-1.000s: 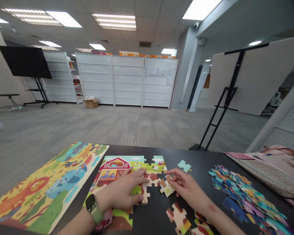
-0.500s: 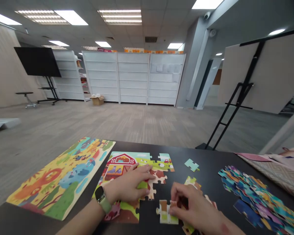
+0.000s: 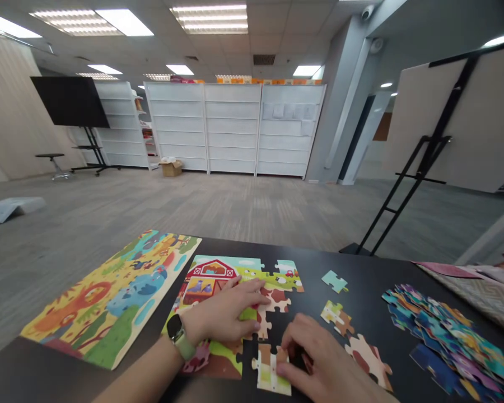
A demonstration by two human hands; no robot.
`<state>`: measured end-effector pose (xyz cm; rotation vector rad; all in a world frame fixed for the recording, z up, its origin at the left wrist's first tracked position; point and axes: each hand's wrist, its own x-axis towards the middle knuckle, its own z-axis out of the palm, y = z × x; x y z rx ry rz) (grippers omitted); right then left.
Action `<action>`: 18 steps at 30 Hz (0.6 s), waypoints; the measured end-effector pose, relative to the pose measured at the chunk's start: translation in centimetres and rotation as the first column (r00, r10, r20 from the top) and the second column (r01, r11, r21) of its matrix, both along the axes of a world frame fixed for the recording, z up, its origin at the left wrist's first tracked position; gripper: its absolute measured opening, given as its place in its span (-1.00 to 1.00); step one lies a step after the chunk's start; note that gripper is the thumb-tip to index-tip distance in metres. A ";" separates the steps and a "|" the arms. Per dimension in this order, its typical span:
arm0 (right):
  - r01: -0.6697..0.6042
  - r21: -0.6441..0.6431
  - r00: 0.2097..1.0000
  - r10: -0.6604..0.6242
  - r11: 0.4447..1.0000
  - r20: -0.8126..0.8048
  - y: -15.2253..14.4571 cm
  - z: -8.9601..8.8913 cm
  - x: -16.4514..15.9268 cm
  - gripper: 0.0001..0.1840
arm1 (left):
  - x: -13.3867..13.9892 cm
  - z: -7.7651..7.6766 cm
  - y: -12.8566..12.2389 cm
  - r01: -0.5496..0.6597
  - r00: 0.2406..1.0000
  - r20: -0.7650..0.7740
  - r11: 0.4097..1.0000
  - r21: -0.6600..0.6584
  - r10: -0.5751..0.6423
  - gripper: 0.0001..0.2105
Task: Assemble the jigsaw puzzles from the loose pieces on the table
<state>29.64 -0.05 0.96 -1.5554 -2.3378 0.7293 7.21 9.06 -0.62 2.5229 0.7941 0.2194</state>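
A partly joined farm jigsaw puzzle [image 3: 218,358] with a red barn lies on the black table. My left hand [image 3: 231,308] rests flat across it, fingers spread, a watch on the wrist. Between the thumb and fingers of my right hand [image 3: 311,352] is a puzzle piece [image 3: 271,372] with a white fence on green, just right of the puzzle's lower edge and apart from it. Loose nearby are a cow-patterned piece [image 3: 369,361], a green and brown piece [image 3: 336,316] and a pale blue piece [image 3: 335,281].
On the left lies a finished animal puzzle [image 3: 113,296]. A heap of blue and purple pieces [image 3: 449,336] sits at the right, beside a patterned cloth bag [image 3: 479,291]. Beyond the table stand white shelves [image 3: 231,129] and a board on a black easel [image 3: 411,168].
My right hand has moved left with the fence piece, closer to the joined puzzle, uncovering the cow-patterned piece. My left hand stays on the puzzle. The view has shifted slightly.
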 end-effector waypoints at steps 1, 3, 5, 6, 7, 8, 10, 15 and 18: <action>-0.017 0.015 1.000 0.017 1.000 -0.010 0.0 0.0 0.0 -0.96 | 0.0 0.0 0.0 0.001 1.000 0.002 1.000 0.004 -0.001 -0.49; -0.053 0.033 0.998 0.054 0.998 -0.033 -0.2 0.1 0.2 -0.94 | 0.1 0.1 0.0 0.001 1.000 0.006 1.000 0.012 -0.001 -0.49; -0.100 0.025 0.993 0.101 0.995 -0.060 -0.4 0.1 0.3 -0.79 | 0.1 0.2 0.0 -0.006 1.000 0.004 1.000 0.013 0.006 -0.50; -0.123 0.019 0.990 0.124 0.992 -0.065 -0.5 0.0 0.3 -0.72 | 0.1 0.3 0.0 -0.010 1.000 0.003 1.000 0.012 0.010 -0.51; -0.141 0.017 0.988 0.142 0.990 -0.067 -0.6 -0.1 0.3 -0.68 | 0.1 0.3 0.0 -0.011 1.000 0.005 1.000 0.013 0.011 -0.52; -0.156 0.022 0.985 0.157 0.988 -0.069 -0.7 -0.2 0.3 -0.68 | 0.1 0.3 0.0 -0.009 1.000 0.009 1.000 0.016 0.009 -0.54; -0.178 0.052 0.981 0.182 0.983 -0.074 -0.7 -0.6 0.1 -0.75 | 0.1 0.2 0.0 -0.001 1.000 0.024 1.000 0.028 0.000 -0.56; -0.263 0.174 0.949 0.287 0.949 -0.128 -0.3 -1.4 -0.2 -0.85 | 0.0 -0.1 0.1 0.008 0.999 0.035 0.999 0.048 -0.009 -0.54; -0.269 0.245 0.940 0.310 0.931 -0.145 -0.2 -1.8 0.0 -0.84 | -0.1 -0.3 0.1 0.010 0.999 0.046 0.998 0.059 -0.012 -0.53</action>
